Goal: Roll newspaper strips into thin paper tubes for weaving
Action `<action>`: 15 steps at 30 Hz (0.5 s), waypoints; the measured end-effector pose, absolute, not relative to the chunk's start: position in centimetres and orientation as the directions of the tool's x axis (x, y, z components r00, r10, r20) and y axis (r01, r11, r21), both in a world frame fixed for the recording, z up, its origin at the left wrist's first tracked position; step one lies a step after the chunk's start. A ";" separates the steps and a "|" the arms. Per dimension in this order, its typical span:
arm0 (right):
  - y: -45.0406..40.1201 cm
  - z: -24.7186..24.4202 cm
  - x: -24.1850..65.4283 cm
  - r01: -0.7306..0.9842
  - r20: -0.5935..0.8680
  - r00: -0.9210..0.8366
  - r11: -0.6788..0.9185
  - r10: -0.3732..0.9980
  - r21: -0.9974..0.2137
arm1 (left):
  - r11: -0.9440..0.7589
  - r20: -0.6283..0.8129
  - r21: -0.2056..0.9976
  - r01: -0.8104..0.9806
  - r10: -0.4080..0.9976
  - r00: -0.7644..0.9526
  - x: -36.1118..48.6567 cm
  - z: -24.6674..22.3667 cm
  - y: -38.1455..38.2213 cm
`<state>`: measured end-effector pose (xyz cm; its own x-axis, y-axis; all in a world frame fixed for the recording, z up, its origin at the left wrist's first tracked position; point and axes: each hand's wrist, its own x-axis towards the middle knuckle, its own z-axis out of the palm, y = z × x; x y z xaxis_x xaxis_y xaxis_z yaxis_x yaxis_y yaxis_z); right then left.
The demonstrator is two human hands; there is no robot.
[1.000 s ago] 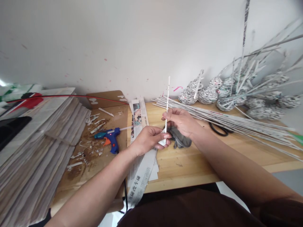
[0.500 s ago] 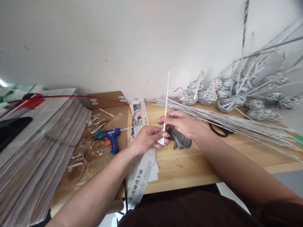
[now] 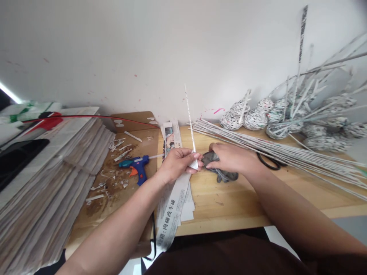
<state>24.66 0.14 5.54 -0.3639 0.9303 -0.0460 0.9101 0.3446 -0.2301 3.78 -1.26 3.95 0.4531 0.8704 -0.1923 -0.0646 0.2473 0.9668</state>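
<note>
My left hand (image 3: 182, 165) pinches the wide lower end of a thin rolled newspaper stick (image 3: 189, 118), which points up and leans slightly left. Part of the paper at its base shows between the thumb and fingers. Beside it on the right, my right hand (image 3: 229, 157) has its thumb and fingers closed round a crumpled dark grey mesh cloth (image 3: 226, 175) on the table. Its fingertips are partly hidden behind the cloth. Flat newspaper strips (image 3: 173, 214) lie beneath my left hand.
A blue glue gun (image 3: 139, 168) lies on stained cardboard (image 3: 114, 202) among paper scraps. Stacked newspaper (image 3: 63, 172) stands at left. Several paper sticks (image 3: 275, 152) lie at right, near black scissor-like handles (image 3: 269, 162). Behind them sit woven paper gourd shapes (image 3: 255, 116).
My right hand has let go of the paper stick and moved right and down onto the grey cloth, closing on it. The stick has tilted left in my left hand.
</note>
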 end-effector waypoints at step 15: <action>1.7 5.2 24.6 0.811 0.148 -0.380 0.406 0.913 -0.422 | 0.230 -0.189 0.973 -0.030 0.863 0.469 3.8 3.8 -1.3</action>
